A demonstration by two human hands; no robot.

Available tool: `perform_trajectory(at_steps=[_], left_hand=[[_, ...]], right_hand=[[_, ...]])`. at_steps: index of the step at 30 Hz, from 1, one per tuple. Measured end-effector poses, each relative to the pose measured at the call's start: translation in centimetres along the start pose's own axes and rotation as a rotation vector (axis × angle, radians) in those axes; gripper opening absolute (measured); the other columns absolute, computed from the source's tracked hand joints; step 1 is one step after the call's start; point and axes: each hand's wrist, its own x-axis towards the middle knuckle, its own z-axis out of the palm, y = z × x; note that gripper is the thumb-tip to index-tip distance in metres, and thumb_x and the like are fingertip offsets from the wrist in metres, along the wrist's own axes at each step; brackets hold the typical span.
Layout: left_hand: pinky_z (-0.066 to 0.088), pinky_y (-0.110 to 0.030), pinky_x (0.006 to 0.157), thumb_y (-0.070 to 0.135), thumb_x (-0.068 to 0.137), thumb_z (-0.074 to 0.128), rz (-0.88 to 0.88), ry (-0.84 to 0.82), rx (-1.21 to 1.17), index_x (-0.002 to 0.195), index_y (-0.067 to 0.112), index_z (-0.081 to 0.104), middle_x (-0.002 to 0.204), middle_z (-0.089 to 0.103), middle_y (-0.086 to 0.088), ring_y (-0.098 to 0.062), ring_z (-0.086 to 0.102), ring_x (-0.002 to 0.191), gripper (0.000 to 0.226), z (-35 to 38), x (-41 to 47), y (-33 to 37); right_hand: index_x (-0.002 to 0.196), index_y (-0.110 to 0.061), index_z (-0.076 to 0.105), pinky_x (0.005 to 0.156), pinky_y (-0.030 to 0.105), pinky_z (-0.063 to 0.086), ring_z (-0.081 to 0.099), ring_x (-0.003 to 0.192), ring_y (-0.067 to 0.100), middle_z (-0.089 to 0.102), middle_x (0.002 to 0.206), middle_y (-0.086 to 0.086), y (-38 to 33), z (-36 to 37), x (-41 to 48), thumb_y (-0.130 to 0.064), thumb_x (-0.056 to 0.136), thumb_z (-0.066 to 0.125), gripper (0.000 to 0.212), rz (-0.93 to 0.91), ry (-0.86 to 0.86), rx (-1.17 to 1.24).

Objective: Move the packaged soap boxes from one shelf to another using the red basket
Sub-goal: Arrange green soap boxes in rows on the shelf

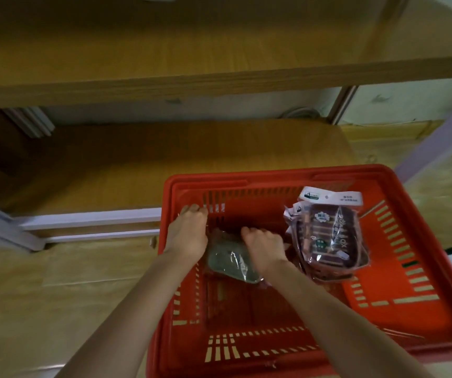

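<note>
Gripping crinkly film-wrapped soap box in slatted red basket.

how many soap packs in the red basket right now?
2 in clear view in the red basket: grey pack under the right hand, left side; maroon pack leaning at the right. More may be stacked behind the maroon one.
</note>
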Motion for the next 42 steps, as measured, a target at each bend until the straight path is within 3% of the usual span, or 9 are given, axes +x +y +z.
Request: perform_trajectory(at_steps=[6, 10, 12, 16, 19, 23, 31, 35, 42], left_hand=[[0.046, -0.036, 0.089, -0.008, 0.083, 0.047, -0.071, -0.091, -0.006, 0.117, 0.008, 0.056, 0.116, 0.055, -0.009, -0.027, 0.052, 0.113, 0.039, 0.4, 1.7, 0.4], [0.042, -0.037, 0.103, -0.004, 0.085, 0.047, -0.020, -0.262, 0.060, 0.126, 0.008, 0.052, 0.130, 0.052, -0.015, -0.030, 0.050, 0.121, 0.042, 3.6, 3.4, 0.0], [0.037, -0.035, 0.107, -0.004, 0.086, 0.046, 0.012, -0.327, 0.103, 0.130, 0.009, 0.048, 0.136, 0.046, -0.014, -0.029, 0.045, 0.126, 0.045, 5.3, 3.9, 0.1], [0.031, -0.034, 0.111, -0.003, 0.089, 0.046, 0.029, -0.398, 0.204, 0.136, 0.007, 0.038, 0.141, 0.039, -0.014, -0.028, 0.037, 0.131, 0.049, 8.4, 4.3, 0.4], [0.028, -0.036, 0.111, 0.007, 0.091, 0.046, 0.013, -0.440, 0.349, 0.139, 0.006, 0.030, 0.144, 0.033, -0.015, -0.029, 0.032, 0.133, 0.050, 10.3, 3.9, 0.6], [0.034, -0.037, 0.107, 0.009, 0.090, 0.050, 0.007, -0.434, 0.488, 0.129, 0.008, 0.048, 0.138, 0.044, -0.010, -0.026, 0.033, 0.133, 0.038, 11.6, 3.5, 0.5], [0.040, -0.034, 0.099, 0.003, 0.083, 0.057, 0.126, -0.225, 0.513, 0.116, 0.009, 0.059, 0.125, 0.055, -0.005, -0.021, 0.043, 0.124, 0.033, 7.1, 2.3, 1.5], [0.037, -0.034, 0.099, -0.002, 0.080, 0.055, 0.220, -0.040, 0.514, 0.112, 0.015, 0.061, 0.121, 0.057, -0.003, -0.021, 0.046, 0.118, 0.036, 0.1, 0.8, 2.3], [0.042, -0.026, 0.090, 0.018, 0.093, 0.049, 0.274, 0.154, 0.482, 0.108, 0.021, 0.063, 0.109, 0.059, 0.004, -0.012, 0.052, 0.106, 0.021, -16.7, -2.7, 2.7]], right_hand=[[0.099, -0.023, 0.051, 0.059, 0.028, 0.043, 0.066, 0.081, 0.018, 0.066, 0.089, -0.005, 3.5, -6.9, -6.4, -0.011, 0.085, 0.059, 0.021, 0.041, 0.215, 0.016], [0.083, -0.027, 0.060, 0.049, 0.024, 0.035, 0.065, 0.063, 0.020, 0.067, 0.071, -0.006, 5.8, -10.1, -10.0, -0.019, 0.078, 0.067, 0.012, 0.100, 0.376, 0.079], [0.080, -0.026, 0.064, 0.051, 0.024, 0.030, 0.066, 0.062, 0.027, 0.069, 0.072, -0.002, 7.1, -10.6, -10.9, -0.020, 0.072, 0.074, 0.014, 0.133, 0.420, 0.135], [0.084, -0.027, 0.063, 0.053, 0.030, 0.043, 0.065, 0.070, 0.026, 0.070, 0.084, -0.004, 9.4, -9.8, -11.7, -0.023, 0.078, 0.069, 0.010, 0.160, 0.377, 0.175], [0.086, -0.024, 0.064, 0.049, 0.029, 0.041, 0.064, 0.065, 0.028, 0.069, 0.080, 0.000, 10.4, -8.7, -12.1, -0.022, 0.077, 0.071, 0.011, 0.189, 0.406, 0.203], [0.087, -0.024, 0.063, 0.048, 0.030, 0.047, 0.064, 0.060, 0.028, 0.070, 0.075, 0.001, 11.2, -7.0, -12.1, -0.026, 0.075, 0.073, 0.016, 0.217, 0.385, 0.215], [0.085, -0.026, 0.063, 0.050, 0.026, 0.032, 0.064, 0.065, 0.029, 0.068, 0.075, 0.000, 11.3, -7.7, -12.6, -0.025, 0.077, 0.072, 0.012, 0.238, 0.408, 0.273], [0.089, -0.027, 0.064, 0.054, 0.028, 0.033, 0.065, 0.076, 0.030, 0.070, 0.083, -0.001, 11.3, -10.1, -13.0, -0.027, 0.079, 0.070, 0.011, 0.215, 0.430, 0.313], [0.091, -0.029, 0.060, 0.055, 0.027, 0.040, 0.062, 0.076, 0.016, 0.067, 0.084, -0.011, 11.2, -19.2, -14.2, -0.028, 0.085, 0.064, 0.007, 0.083, 0.478, 0.336]])
